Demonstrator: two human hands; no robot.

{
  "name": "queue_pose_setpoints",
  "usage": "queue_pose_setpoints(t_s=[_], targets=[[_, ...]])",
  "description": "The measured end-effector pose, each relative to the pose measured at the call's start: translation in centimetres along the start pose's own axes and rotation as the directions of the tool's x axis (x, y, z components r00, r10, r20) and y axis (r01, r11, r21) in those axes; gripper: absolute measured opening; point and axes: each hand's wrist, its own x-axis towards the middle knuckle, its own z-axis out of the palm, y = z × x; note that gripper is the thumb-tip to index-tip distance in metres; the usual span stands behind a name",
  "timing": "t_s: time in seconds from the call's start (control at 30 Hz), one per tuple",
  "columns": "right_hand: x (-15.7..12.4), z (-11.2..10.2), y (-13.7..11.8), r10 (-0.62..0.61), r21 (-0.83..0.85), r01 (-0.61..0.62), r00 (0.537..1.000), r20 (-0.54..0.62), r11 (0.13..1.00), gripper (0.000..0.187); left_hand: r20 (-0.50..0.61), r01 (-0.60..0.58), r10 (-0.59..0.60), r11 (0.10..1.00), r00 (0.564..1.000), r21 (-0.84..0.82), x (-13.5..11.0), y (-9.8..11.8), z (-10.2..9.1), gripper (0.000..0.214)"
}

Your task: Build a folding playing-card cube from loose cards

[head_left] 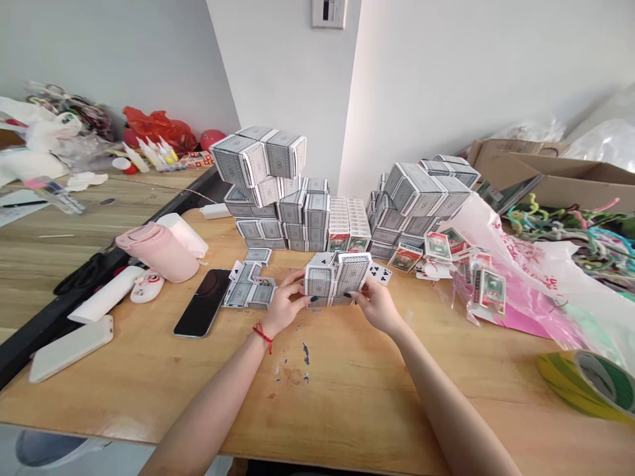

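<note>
Between my two hands stands a block of folded playing cards (320, 281), grey-patterned backs facing out. My left hand (286, 301), with a red string bracelet on its wrist, grips the block's left side, thumb on the front. From the right, my right hand (374, 301) holds the same block, its thumb pressed on the front face. Loose face-up cards (380, 273) show behind it. Left of my left hand lies a group of folded cards (243, 291). Stacked card blocks (258, 158) rise behind on the left, and more stacked blocks (417, 192) on the right.
A black phone (203, 304), a pink bottle (159, 251) and a white power bank (72, 348) lie to the left. Boxed card decks (348, 225) stand at the back. Loose decks (489, 291) rest on pink plastic at right, near a roll of yellow-green tape (585, 383).
</note>
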Motion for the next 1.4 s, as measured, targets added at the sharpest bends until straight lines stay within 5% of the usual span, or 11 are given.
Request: queue_pose_setpoints(t_s=[0.5, 1.03, 1.4], targets=[[0.1, -0.6, -0.1, 0.005, -0.132, -0.001, 1.000, 0.029, 0.991, 0.014, 0.004, -0.013, 0.013, 1.000, 1.000, 0.000, 0.0, -0.3, 0.2, 0.015], [0.8, -1.8, -0.5, 0.046, 0.111, -0.067, 0.982, 0.183, 0.992, 0.012, 0.006, -0.059, 0.059, 0.998, 0.998, -0.009, -0.1, -1.1, 0.3, 0.012], [1.2, -2.0, -1.0, 0.037, -0.331, 0.011, 0.990, 0.138, 0.943, 0.004, 0.007, -0.041, 0.041, 0.998, 0.999, -0.042, -0.1, -0.9, 0.3, 0.010]])
